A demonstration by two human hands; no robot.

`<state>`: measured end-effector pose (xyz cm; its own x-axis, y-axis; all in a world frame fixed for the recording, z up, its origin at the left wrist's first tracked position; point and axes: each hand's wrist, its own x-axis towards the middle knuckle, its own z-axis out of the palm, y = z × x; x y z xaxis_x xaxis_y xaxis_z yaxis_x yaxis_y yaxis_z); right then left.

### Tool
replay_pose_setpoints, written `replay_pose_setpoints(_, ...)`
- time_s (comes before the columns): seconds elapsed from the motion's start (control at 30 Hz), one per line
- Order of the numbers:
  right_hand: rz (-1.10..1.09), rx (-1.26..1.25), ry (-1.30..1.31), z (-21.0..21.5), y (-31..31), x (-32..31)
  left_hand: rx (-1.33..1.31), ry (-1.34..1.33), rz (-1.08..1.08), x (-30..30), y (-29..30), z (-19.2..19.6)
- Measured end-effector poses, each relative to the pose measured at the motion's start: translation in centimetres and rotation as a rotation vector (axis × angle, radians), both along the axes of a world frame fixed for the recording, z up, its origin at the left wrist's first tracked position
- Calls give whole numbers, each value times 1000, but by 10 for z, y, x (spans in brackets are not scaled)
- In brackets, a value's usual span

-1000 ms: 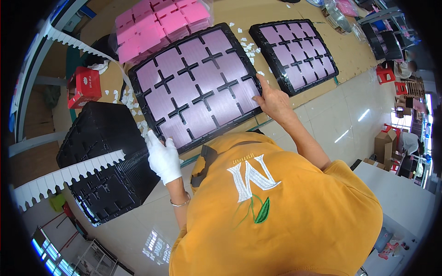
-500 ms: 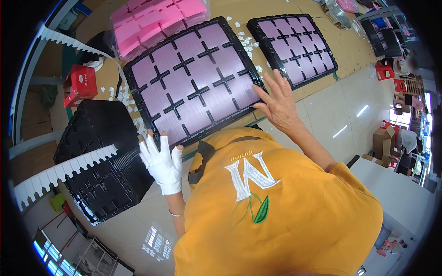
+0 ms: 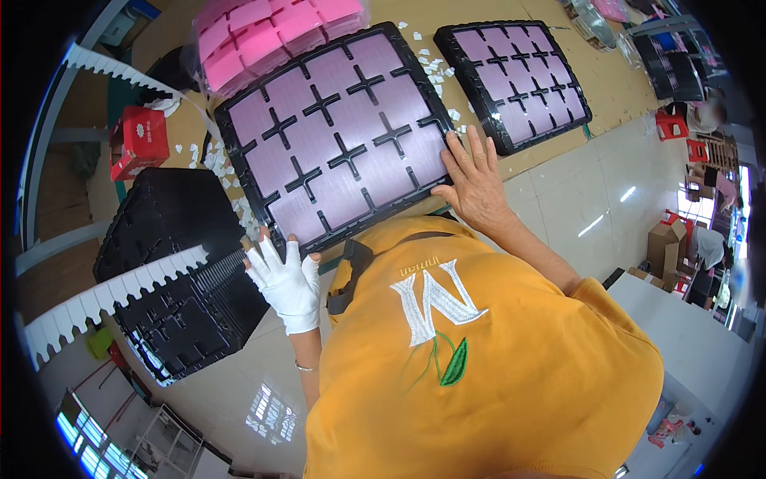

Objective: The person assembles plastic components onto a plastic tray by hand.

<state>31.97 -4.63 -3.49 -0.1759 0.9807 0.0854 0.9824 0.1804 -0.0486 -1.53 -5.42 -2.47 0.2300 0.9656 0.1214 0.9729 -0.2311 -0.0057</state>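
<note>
Tabletop (image 3: 447,11), twelve o'clock: large tray (image 3: 420,76), white scraps (image 3: 454,114). Tiled floor (image 3: 554,172), two o'clock; red stool (image 3: 672,124) likewise. Left hand (image 3: 286,281), gloved; right hand (image 3: 479,182), bare: both splayed, unclenched, near tray's edge.

A glossy, pale tiled floor (image 3: 550,203) spreads around a tan-topped desk (image 3: 626,108) and carries bright white streaks of reflected light (image 3: 590,227). Red plastic stools (image 3: 672,125) stand on the right, with a brown cardboard box (image 3: 664,254) and a white, flat-topped table (image 3: 678,327) nearer. Grey metal framing (image 3: 60,246) lines the left; lower down, a bright multi-paned window (image 3: 94,461) shows near a white-framed rack (image 3: 169,443).
</note>
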Motion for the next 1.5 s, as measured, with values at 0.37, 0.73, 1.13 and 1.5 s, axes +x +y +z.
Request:
replay_pose_setpoints(0.37,60,24,-55,-1,-2,12,3,-109,38,9,-7,-7)
replay_pose_setpoints(0.73,94,45,-28,-4,10,3,-53,-24,123,13,14,0)
replay_pose_setpoints(1.13,105,337,29,-3,177,-6,146,-133,-133,29,171,15)
replay_pose_setpoints(1.5,105,183,-113,-21,197,-8,65,95,-159,19,206,-8)
